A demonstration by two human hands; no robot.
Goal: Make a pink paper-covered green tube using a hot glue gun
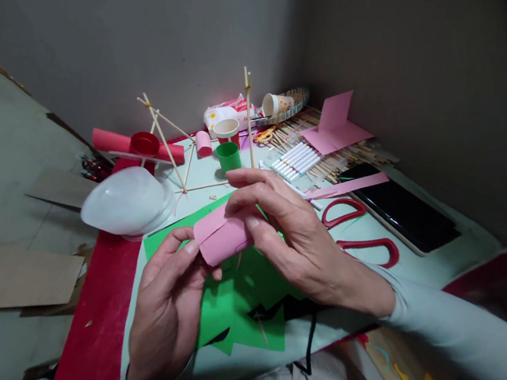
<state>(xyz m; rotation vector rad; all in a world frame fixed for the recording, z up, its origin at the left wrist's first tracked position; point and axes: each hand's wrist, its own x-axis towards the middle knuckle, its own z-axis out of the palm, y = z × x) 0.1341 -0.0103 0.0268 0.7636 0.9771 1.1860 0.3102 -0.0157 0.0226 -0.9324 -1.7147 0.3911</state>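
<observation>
Between my two hands is a pink paper tube point(222, 237), rolled so that one edge overlaps the other along its side. My left hand point(167, 295) pinches the tube's left end with thumb and fingers. At the right end, my right hand point(292, 235) has its thumb below and fingertips on top, closed on the paper. Below the tube lies a sheet of green paper point(233, 317) with jagged cut edges. Red-handled scissors point(368, 249) rest beside my right wrist, their blades hidden by the hand.
Behind my hands stand a green paper cup point(229, 157), a red-and-white cup point(227, 132) and a frame of sticks point(164, 142). White plastic lids point(126, 200) lie at left. Markers point(295, 161), folded pink paper point(337, 126) and a black phone point(400, 208) are at right.
</observation>
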